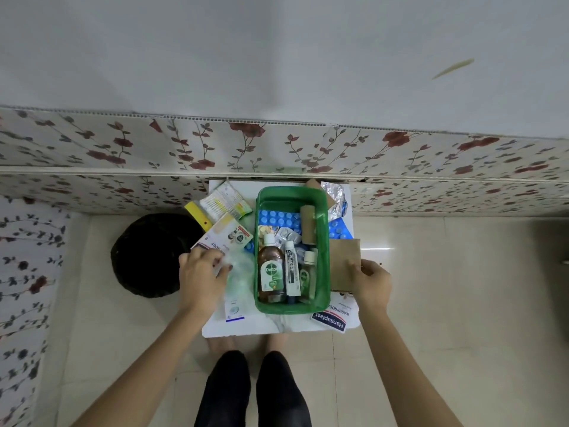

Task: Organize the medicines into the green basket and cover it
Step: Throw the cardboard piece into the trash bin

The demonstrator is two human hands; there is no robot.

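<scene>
Our left hand (204,272) rests with fingers curled on a pale packet (237,272) and the near edge of the plaster box (224,238), just left of the green basket (291,305); whether it has truly pinched either one we cannot tell. Our right hand (371,280) pinches the near corner of a brown paper packet (345,263) that lies touching the basket's right wall.

The basket stands in the middle of the small white counter (277,328) and is partly filled. A Dettol bottle (271,269), a white Cipladine tube (292,269) and a small green bottle (306,275) lie side by side in its near half. Behind them are blue tablet strips (274,217), some foil strips and a brown roll (308,224) along the right wall.

We judge the sorting about half done. Outside the basket on the left are a yellow packet (197,214) and a sachet pack (226,201). On the right lie crumpled foil strips (334,195) and another blue strip (338,231). A Hansaplast box (328,318) sits at the near right corner, and a small white packet (234,311) lies near the left edge.

We cannot pick out a lid or cover anywhere, so the covering step is not yet done.
</scene>
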